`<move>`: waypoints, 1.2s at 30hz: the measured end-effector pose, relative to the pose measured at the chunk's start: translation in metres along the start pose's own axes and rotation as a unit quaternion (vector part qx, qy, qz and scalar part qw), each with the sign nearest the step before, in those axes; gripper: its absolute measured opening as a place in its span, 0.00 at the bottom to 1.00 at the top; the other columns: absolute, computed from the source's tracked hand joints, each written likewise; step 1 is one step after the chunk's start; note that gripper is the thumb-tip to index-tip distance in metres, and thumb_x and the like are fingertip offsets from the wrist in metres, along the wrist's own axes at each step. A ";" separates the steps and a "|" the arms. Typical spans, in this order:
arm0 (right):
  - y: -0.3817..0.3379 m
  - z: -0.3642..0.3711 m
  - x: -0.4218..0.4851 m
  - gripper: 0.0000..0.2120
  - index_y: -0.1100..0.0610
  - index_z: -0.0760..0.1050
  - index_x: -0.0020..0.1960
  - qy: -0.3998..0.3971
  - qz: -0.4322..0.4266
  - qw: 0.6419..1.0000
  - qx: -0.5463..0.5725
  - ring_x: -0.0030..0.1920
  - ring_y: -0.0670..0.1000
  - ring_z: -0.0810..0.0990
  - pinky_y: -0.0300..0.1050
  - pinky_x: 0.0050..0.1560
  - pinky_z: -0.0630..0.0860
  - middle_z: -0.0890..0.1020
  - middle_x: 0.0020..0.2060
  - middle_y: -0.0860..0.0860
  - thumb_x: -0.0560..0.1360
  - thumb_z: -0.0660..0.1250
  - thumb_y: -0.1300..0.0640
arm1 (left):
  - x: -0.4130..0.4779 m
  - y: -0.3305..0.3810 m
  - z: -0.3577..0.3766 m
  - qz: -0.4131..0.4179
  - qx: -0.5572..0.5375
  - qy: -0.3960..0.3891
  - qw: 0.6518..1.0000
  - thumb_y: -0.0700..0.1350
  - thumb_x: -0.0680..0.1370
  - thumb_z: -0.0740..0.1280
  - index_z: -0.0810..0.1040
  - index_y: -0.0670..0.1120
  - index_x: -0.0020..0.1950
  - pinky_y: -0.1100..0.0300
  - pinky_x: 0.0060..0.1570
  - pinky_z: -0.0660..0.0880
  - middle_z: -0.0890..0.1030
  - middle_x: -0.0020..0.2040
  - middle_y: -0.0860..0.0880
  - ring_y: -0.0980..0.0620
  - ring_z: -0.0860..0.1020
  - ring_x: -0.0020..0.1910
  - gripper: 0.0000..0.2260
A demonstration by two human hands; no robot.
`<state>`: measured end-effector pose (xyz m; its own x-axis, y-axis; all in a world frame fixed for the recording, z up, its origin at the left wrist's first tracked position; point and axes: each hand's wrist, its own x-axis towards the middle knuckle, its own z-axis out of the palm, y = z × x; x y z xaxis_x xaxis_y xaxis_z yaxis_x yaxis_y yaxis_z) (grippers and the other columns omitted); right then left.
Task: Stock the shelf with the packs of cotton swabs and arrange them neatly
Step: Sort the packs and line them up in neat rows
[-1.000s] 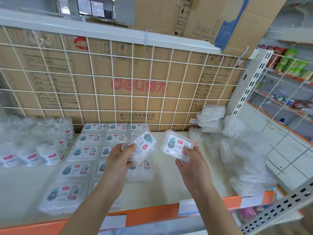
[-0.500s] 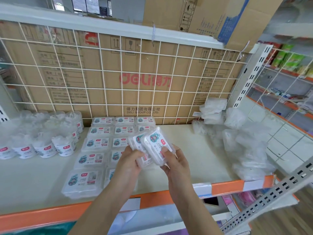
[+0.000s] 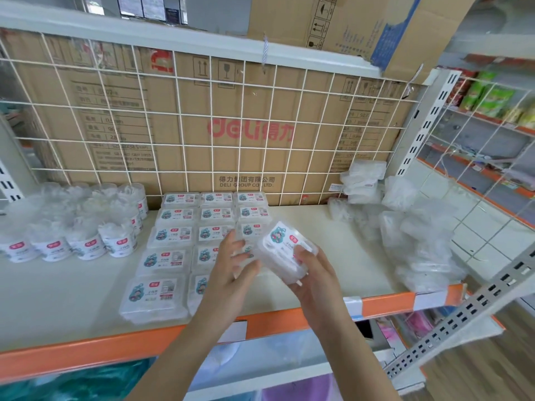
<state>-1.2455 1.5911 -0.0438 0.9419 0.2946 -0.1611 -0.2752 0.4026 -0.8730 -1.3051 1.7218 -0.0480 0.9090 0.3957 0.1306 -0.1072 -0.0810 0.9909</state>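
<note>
Flat clear packs of cotton swabs [image 3: 171,237] lie in three columns on the cream shelf [image 3: 333,250], labels up. My right hand [image 3: 314,280] grips a small stack of the same packs [image 3: 282,250] from below, thumb on top, tilted above the right column's front end. My left hand [image 3: 231,267] is just left of that stack with straight, spread fingers touching its side; it is motion-blurred. My left forearm hides the front packs of the middle column.
Round tubs of cotton swabs [image 3: 84,227] crowd the shelf's left. Crumpled clear plastic bags [image 3: 419,244] pile up on the right. A white wire grid [image 3: 202,144] backs the shelf with a cardboard box behind it. An orange strip [image 3: 86,351] marks the front edge.
The two packs held apart a second ago have come together into one stack in my right hand. My left hand has let go and spread its fingers beside it.
</note>
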 end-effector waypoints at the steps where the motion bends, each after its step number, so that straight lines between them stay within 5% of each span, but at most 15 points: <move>1: -0.002 -0.006 0.001 0.18 0.55 0.73 0.61 0.020 -0.012 0.999 -0.022 0.48 0.51 0.82 0.40 0.38 0.78 0.82 0.52 0.56 0.71 0.69 0.60 | 0.000 -0.004 -0.006 0.029 0.058 0.015 0.998 0.44 0.78 0.65 0.61 0.49 0.72 0.75 0.51 0.67 0.71 0.59 0.61 0.69 0.72 0.55 0.25; 4: -0.007 -0.025 0.003 0.24 0.58 0.74 0.60 0.041 -0.034 0.995 -0.088 0.43 0.51 0.83 0.40 0.35 0.78 0.82 0.50 0.58 0.64 0.69 0.57 | 0.005 -0.019 -0.026 0.118 0.274 0.013 0.955 0.54 0.76 0.59 0.67 0.47 0.71 0.62 0.64 0.63 0.71 0.65 0.56 0.60 0.67 0.65 0.25; 7: -0.010 -0.041 0.003 0.22 0.63 0.75 0.55 0.000 -0.020 0.988 -0.154 0.43 0.54 0.83 0.41 0.35 0.77 0.83 0.49 0.61 0.64 0.68 0.55 | 0.013 -0.029 -0.036 0.130 0.479 -0.065 0.866 0.58 0.74 0.47 0.73 0.48 0.67 0.52 0.69 0.56 0.73 0.68 0.50 0.48 0.66 0.71 0.29; 11: -0.003 -0.045 0.008 0.20 0.62 0.77 0.53 -0.038 0.025 0.969 -0.243 0.47 0.57 0.83 0.46 0.44 0.76 0.83 0.48 0.61 0.64 0.69 0.53 | 0.019 -0.034 -0.038 0.143 0.607 -0.092 0.776 0.49 0.73 0.49 0.79 0.51 0.61 0.44 0.61 0.70 0.78 0.63 0.49 0.45 0.75 0.63 0.24; 15: 0.008 -0.040 0.017 0.20 0.59 0.79 0.53 -0.060 0.064 0.952 -0.292 0.49 0.59 0.83 0.54 0.53 0.77 0.84 0.48 0.60 0.63 0.72 0.52 | 0.023 -0.045 -0.036 0.113 0.616 -0.117 0.771 0.57 0.70 0.33 0.60 0.56 0.75 0.51 0.73 0.48 0.57 0.76 0.54 0.49 0.55 0.76 0.36; 20: 0.017 -0.036 0.028 0.12 0.58 0.76 0.53 -0.015 0.066 0.947 -0.315 0.43 0.53 0.83 0.44 0.42 0.79 0.84 0.46 0.58 0.71 0.72 0.58 | 0.021 -0.052 -0.037 0.116 0.644 -0.099 0.749 0.49 0.75 0.51 0.77 0.50 0.64 0.51 0.61 0.60 0.79 0.62 0.47 0.44 0.77 0.61 0.22; 27: 0.040 -0.033 0.028 0.22 0.57 0.69 0.64 0.029 -0.041 0.910 -0.412 0.50 0.50 0.80 0.46 0.53 0.76 0.82 0.51 0.52 0.73 0.70 0.53 | 0.021 -0.054 -0.037 0.122 0.659 -0.095 0.736 0.48 0.75 0.52 0.78 0.50 0.63 0.51 0.60 0.60 0.80 0.61 0.48 0.44 0.78 0.59 0.22; 31: 0.040 -0.040 0.018 0.35 0.46 0.62 0.67 -0.065 -0.056 0.898 -0.432 0.54 0.44 0.78 0.42 0.56 0.76 0.78 0.53 0.42 0.67 0.77 0.54 | 0.022 -0.057 -0.037 0.127 0.665 -0.084 0.731 0.48 0.74 0.52 0.78 0.51 0.63 0.52 0.60 0.60 0.80 0.60 0.48 0.45 0.79 0.58 0.22; 36: 0.047 -0.042 0.014 0.42 0.50 0.59 0.73 -0.069 -0.141 0.821 -0.549 0.62 0.47 0.71 0.38 0.59 0.70 0.71 0.64 0.50 0.66 0.77 0.53 | 0.022 -0.057 -0.037 0.139 0.665 -0.078 0.730 0.48 0.74 0.52 0.78 0.51 0.63 0.53 0.60 0.59 0.80 0.60 0.48 0.44 0.79 0.58 0.22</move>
<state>-1.2368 1.5778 -0.1068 0.8866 0.4501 0.1060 0.3610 -0.5304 -0.7670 -1.2940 1.7694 -0.1001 0.9726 0.0943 0.2127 0.0948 -0.9955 0.0078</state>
